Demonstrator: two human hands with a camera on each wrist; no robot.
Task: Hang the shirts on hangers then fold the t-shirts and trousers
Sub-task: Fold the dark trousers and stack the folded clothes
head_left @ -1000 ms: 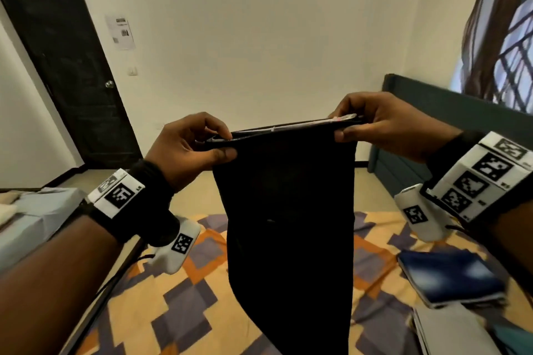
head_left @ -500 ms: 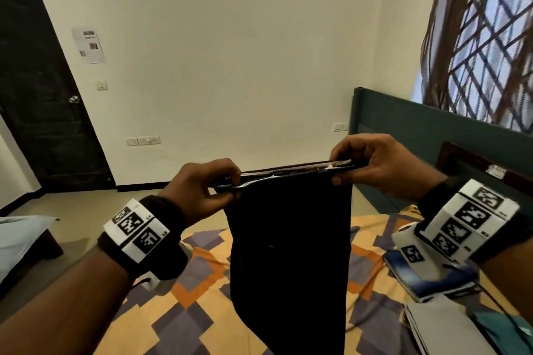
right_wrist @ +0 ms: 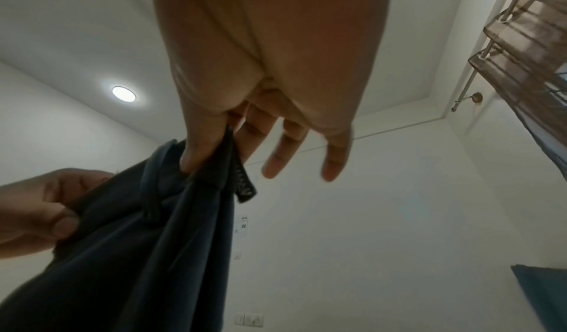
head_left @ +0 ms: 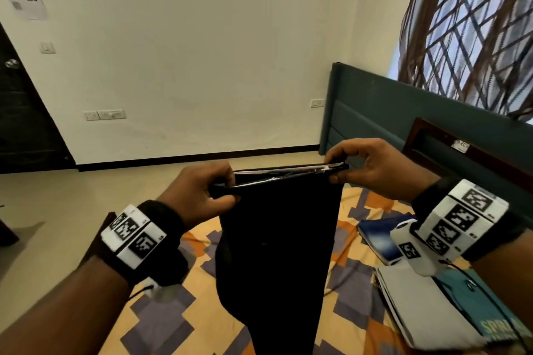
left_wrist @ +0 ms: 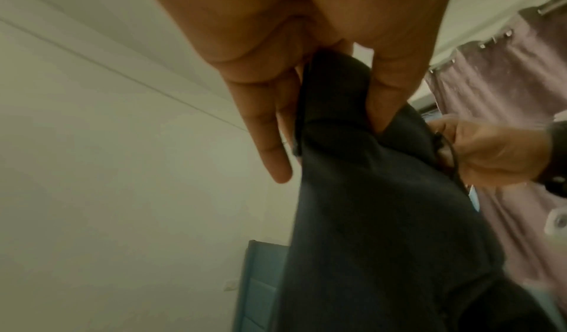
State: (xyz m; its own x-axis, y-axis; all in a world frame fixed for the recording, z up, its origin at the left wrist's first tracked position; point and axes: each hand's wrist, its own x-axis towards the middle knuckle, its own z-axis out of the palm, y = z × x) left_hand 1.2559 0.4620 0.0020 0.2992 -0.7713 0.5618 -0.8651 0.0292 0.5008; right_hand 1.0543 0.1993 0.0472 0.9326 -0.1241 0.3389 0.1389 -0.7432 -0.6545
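Observation:
A pair of black trousers (head_left: 277, 253) hangs by its waistband in the air above the bed. My left hand (head_left: 202, 193) pinches the waistband's left end between thumb and fingers. At the right end my right hand (head_left: 372, 166) pinches it the same way, so the band is stretched level between them. In the left wrist view the dark trousers (left_wrist: 368, 204) drop from my left hand (left_wrist: 331, 104). The right wrist view has my right hand (right_wrist: 214, 153) pinching the trousers (right_wrist: 138, 252) beside a belt loop, with its other fingers held straight. The legs run out of the bottom of the head view.
The bed has an orange, purple and cream patterned sheet (head_left: 161, 320). Folded garments, a blue one (head_left: 377, 239), a white one (head_left: 418, 302) and a teal one (head_left: 496, 311), lie on it at the right. A dark green headboard (head_left: 375, 112) stands behind, under a barred window (head_left: 473, 23).
The head view has swung to the right, so the door has slid almost out of sight and the window shows more. Both hands keep their pinch on the waistband and sit lower in the view.

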